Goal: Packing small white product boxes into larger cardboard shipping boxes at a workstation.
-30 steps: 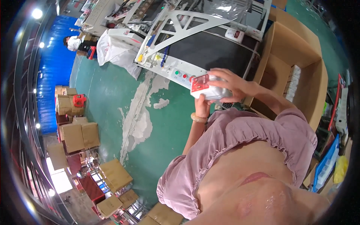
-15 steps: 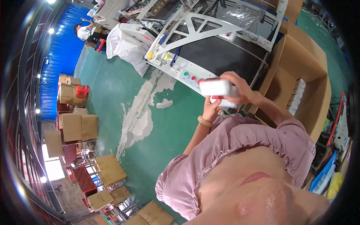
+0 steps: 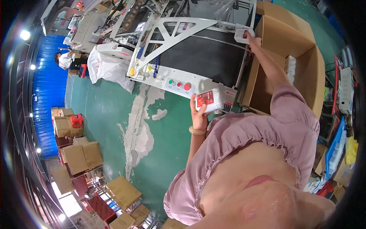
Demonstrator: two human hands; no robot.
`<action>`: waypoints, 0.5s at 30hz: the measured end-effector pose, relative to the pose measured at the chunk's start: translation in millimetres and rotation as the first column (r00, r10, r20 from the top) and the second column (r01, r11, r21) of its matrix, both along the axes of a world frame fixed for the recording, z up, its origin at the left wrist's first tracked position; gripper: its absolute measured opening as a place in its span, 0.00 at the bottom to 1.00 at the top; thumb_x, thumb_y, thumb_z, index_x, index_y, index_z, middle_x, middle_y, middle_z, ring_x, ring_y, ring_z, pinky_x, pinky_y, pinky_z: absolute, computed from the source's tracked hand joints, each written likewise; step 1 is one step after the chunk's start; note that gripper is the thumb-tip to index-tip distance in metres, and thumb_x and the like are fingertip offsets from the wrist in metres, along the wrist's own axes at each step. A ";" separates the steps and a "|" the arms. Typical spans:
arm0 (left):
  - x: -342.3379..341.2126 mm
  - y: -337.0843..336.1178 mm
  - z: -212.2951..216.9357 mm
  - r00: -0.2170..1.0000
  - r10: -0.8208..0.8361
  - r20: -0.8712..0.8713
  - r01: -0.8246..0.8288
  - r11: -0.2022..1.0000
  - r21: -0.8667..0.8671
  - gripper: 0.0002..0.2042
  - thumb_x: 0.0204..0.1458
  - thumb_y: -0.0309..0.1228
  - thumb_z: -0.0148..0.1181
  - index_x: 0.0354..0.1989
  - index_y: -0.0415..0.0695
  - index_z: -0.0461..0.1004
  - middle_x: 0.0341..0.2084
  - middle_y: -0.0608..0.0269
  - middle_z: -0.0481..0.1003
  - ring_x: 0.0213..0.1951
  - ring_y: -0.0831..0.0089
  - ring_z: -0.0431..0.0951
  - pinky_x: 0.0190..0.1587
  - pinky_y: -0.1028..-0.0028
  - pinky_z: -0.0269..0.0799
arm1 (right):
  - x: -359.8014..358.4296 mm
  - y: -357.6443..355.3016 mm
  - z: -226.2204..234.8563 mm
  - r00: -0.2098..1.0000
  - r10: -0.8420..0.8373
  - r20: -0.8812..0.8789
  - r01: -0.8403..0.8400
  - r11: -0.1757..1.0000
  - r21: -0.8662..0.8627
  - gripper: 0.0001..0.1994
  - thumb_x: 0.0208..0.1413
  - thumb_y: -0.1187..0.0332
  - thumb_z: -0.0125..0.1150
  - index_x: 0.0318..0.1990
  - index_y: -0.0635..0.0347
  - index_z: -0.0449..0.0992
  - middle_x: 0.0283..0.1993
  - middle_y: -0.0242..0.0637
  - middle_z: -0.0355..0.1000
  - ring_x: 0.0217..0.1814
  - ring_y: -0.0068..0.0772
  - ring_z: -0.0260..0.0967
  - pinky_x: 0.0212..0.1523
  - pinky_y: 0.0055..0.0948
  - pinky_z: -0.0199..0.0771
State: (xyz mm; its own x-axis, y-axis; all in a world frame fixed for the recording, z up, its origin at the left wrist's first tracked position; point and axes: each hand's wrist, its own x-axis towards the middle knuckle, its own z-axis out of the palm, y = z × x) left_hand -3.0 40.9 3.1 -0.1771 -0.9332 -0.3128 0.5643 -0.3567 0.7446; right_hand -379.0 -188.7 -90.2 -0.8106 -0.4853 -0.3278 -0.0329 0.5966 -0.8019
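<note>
Red-labelled white pack [image 3: 209, 100], tilted, similar pack [image 3: 239, 35]

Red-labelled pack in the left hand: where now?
Head view, just right of centre: the pack is in the left hand, below and right of the large red button.

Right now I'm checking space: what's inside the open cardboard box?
The cardboard box holds a row of white packs. The right arm and pink sleeve cover part of its inside; what's behind them is hidden.

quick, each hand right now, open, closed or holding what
Left hand: closed, holding a red-labelled white pack.
Right hand: fingers on a second white pack; whether it grips it cannot be told.
</note>
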 end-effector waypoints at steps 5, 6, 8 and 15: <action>8.9 3.2 -2.6 0.998 0.055 0.013 -0.055 0.998 -0.004 0.31 0.48 0.24 0.54 0.61 0.54 0.48 0.48 0.59 0.65 0.45 0.67 0.71 0.41 0.67 0.74 | 20.9 -13.5 -11.5 0.988 -0.152 -0.002 0.151 0.980 0.129 0.37 0.37 0.44 0.62 0.51 0.62 0.62 0.50 0.54 0.65 0.49 0.49 0.66 0.44 0.41 0.67; 8.7 3.2 -2.0 0.998 0.063 0.007 -0.063 0.998 -0.005 0.31 0.48 0.24 0.54 0.61 0.54 0.48 0.48 0.59 0.65 0.45 0.66 0.71 0.41 0.66 0.74 | 24.6 -14.8 -11.5 0.982 -0.185 0.031 0.180 0.975 0.128 0.37 0.37 0.44 0.62 0.50 0.62 0.63 0.50 0.54 0.65 0.49 0.50 0.66 0.45 0.42 0.66; 6.1 1.9 0.2 0.998 0.059 0.009 -0.059 0.998 -0.013 0.31 0.48 0.24 0.54 0.61 0.54 0.48 0.48 0.59 0.65 0.45 0.66 0.71 0.41 0.66 0.74 | 23.7 -15.0 -11.4 0.997 -0.063 0.043 0.056 0.986 0.157 0.35 0.38 0.45 0.62 0.49 0.62 0.64 0.48 0.52 0.67 0.47 0.49 0.67 0.45 0.42 0.66; 6.2 -5.0 -5.5 0.994 0.097 -0.053 -0.098 0.995 -0.014 0.30 0.50 0.28 0.53 0.61 0.53 0.47 0.48 0.59 0.65 0.44 0.66 0.71 0.39 0.67 0.75 | 101.7 59.7 25.2 0.567 0.777 -0.271 -0.806 0.458 -0.374 0.24 0.42 0.53 0.62 0.41 0.64 0.71 0.46 0.44 0.67 0.40 0.44 0.69 0.43 0.36 0.69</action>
State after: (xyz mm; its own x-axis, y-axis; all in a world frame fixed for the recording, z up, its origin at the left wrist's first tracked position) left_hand 3.2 36.0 -2.3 -0.1003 -0.9519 -0.2896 0.6341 -0.2855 0.7186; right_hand -277.3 -128.9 -65.0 -0.0140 -0.9938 0.1107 -0.3664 -0.0979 -0.9253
